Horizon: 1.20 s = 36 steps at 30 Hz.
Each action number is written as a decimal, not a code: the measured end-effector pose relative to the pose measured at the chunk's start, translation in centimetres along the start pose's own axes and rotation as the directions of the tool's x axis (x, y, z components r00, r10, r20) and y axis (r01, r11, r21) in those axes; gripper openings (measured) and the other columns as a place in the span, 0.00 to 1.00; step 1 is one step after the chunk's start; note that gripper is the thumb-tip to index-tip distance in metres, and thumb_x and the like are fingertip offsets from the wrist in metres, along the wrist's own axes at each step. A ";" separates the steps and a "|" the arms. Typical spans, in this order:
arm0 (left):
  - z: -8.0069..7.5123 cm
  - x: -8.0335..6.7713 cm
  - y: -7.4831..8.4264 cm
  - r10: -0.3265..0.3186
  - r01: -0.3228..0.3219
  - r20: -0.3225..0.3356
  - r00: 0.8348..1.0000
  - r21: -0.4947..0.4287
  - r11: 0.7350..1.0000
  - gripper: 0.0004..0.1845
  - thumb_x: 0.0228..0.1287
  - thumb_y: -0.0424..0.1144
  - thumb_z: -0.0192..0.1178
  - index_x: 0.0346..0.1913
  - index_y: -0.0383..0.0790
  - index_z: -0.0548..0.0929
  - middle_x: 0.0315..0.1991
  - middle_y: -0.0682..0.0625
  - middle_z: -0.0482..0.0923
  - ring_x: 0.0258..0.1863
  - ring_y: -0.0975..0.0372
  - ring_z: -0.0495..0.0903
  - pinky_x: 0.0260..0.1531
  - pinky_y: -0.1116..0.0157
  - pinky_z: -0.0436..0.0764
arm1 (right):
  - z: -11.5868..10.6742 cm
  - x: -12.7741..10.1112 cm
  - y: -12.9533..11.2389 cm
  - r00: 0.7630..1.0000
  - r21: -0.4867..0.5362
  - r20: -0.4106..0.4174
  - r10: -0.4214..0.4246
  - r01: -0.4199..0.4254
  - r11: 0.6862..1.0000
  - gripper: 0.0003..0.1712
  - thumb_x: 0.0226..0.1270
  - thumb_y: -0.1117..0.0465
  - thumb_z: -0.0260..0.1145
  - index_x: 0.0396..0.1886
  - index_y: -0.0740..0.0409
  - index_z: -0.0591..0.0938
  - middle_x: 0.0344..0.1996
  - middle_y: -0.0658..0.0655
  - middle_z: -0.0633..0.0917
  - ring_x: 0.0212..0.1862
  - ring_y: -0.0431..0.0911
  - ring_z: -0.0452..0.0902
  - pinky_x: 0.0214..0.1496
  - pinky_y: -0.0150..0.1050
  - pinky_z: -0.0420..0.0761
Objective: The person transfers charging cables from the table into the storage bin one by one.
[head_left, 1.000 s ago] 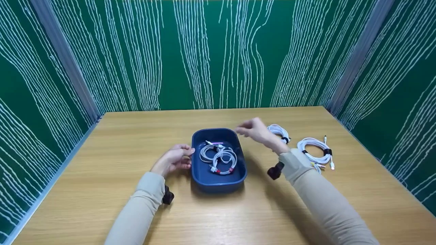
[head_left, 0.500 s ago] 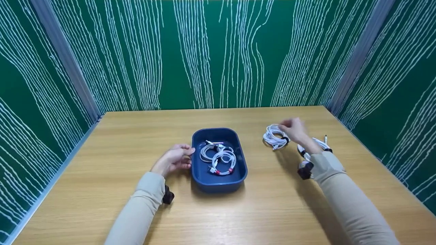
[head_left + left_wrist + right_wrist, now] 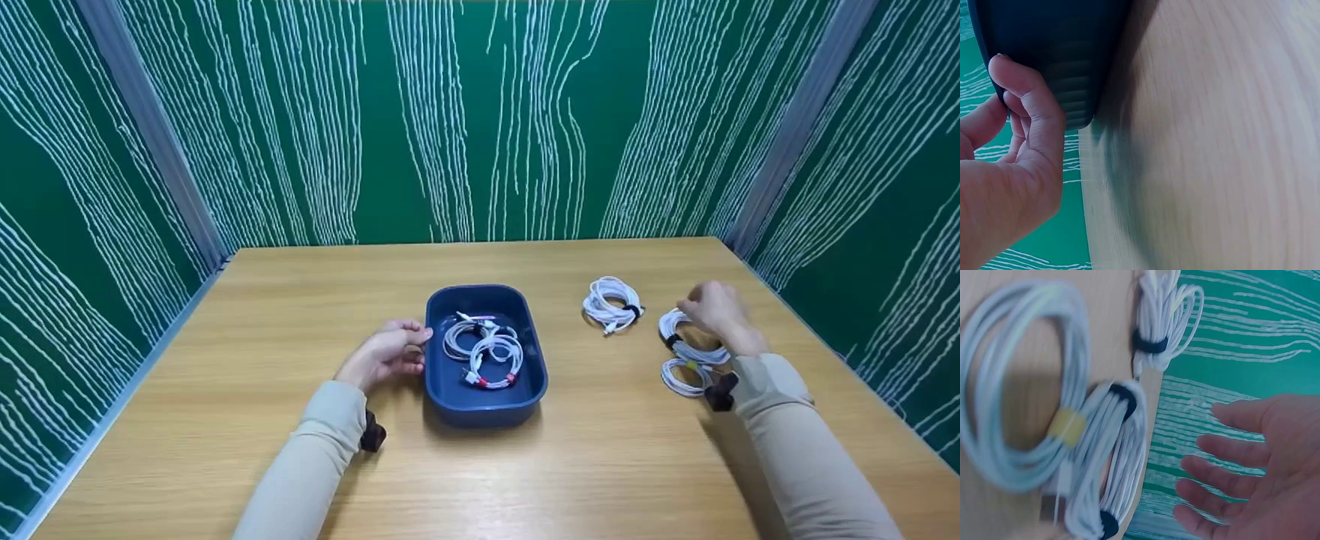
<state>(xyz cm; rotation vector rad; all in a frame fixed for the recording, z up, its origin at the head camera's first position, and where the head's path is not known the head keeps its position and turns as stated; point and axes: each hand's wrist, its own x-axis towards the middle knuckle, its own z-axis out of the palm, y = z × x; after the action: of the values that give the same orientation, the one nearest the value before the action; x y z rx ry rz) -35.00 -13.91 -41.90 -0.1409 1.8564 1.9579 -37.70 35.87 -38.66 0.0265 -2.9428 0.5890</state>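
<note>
My left hand (image 3: 384,354) grips the left rim of a dark blue plastic bin (image 3: 484,418); the left wrist view shows thumb and fingers at its edge. Inside lie two coiled grey-white cables, the front coil (image 3: 517,355) bound with red ties. Over on the right, my right hand (image 3: 716,311) hovers above a white cable coil (image 3: 667,325) with black ties, partly covering it. In the right wrist view the palm shows with fingers spread and nothing held. Beside that coil is a smaller cable coil (image 3: 974,394) with a yellow tie.
Another white cable coil (image 3: 598,308) with a black tie lies between bin and right hand, further back. The wooden table (image 3: 322,277) meets green walls (image 3: 367,135) with white wavy lines at the back and both sides.
My right hand has moved from beside the bin's back right corner, past the back coil, to the coils on the right. My left hand has stayed on the bin's rim.
</note>
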 end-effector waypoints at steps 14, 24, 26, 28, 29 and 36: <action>0.0 0.2 -0.1 -0.011 0.012 -0.005 1.000 0.009 1.000 0.06 0.71 0.35 0.54 0.36 0.44 0.68 0.25 0.52 0.68 0.20 0.63 0.70 0.21 0.71 0.75 | 0.0 -1.8 2.4 0.959 -0.095 0.150 0.240 -0.228 0.969 0.15 0.63 0.55 0.62 0.28 0.63 0.73 0.33 0.66 0.70 0.39 0.61 0.64 0.33 0.47 0.67; 0.1 0.2 0.1 -0.008 0.008 0.001 1.000 0.007 1.000 0.05 0.71 0.35 0.53 0.37 0.44 0.68 0.25 0.52 0.68 0.19 0.63 0.70 0.20 0.71 0.75 | 0.7 -1.8 4.5 0.951 -0.048 0.183 0.249 -0.244 0.969 0.15 0.59 0.60 0.63 0.36 0.70 0.76 0.28 0.62 0.74 0.32 0.54 0.70 0.30 0.41 0.71; 0.1 0.2 0.0 -0.005 0.005 0.007 1.000 0.008 1.000 0.05 0.71 0.34 0.53 0.37 0.43 0.67 0.25 0.52 0.68 0.19 0.63 0.69 0.20 0.72 0.75 | 0.8 -1.9 5.0 0.953 -0.033 0.180 0.245 -0.243 0.969 0.12 0.58 0.60 0.62 0.31 0.68 0.77 0.25 0.60 0.75 0.30 0.52 0.71 0.27 0.39 0.70; 0.0 0.2 0.0 -0.002 0.002 0.013 1.000 0.008 1.000 0.05 0.71 0.35 0.53 0.38 0.43 0.67 0.25 0.52 0.68 0.19 0.63 0.69 0.20 0.72 0.75 | 0.9 -1.9 5.4 0.956 -0.028 0.166 0.243 -0.242 0.970 0.11 0.57 0.60 0.62 0.27 0.65 0.77 0.23 0.58 0.76 0.28 0.51 0.72 0.25 0.37 0.69; 0.0 0.2 0.0 0.000 0.000 0.017 1.000 0.008 1.000 0.05 0.71 0.35 0.53 0.38 0.43 0.67 0.24 0.52 0.68 0.19 0.63 0.69 0.20 0.72 0.74 | 0.8 -2.0 5.5 0.959 -0.027 0.155 0.237 -0.236 0.971 0.10 0.56 0.60 0.62 0.25 0.65 0.77 0.21 0.58 0.76 0.27 0.51 0.73 0.24 0.37 0.68; -0.2 0.2 -0.1 0.006 -0.006 0.022 1.000 -0.004 1.000 0.05 0.71 0.34 0.52 0.38 0.43 0.67 0.24 0.52 0.68 0.19 0.63 0.69 0.21 0.71 0.74 | 0.8 -1.9 5.8 0.960 0.062 0.126 0.252 -0.261 0.963 0.12 0.55 0.59 0.65 0.26 0.67 0.79 0.19 0.54 0.77 0.25 0.47 0.72 0.24 0.35 0.70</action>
<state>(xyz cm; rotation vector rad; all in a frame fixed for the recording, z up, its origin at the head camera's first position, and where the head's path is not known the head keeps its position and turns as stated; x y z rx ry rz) -35.20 -14.01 -42.08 -0.1151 1.8411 1.9593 -36.16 40.89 -41.85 -0.3293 -3.0581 0.7623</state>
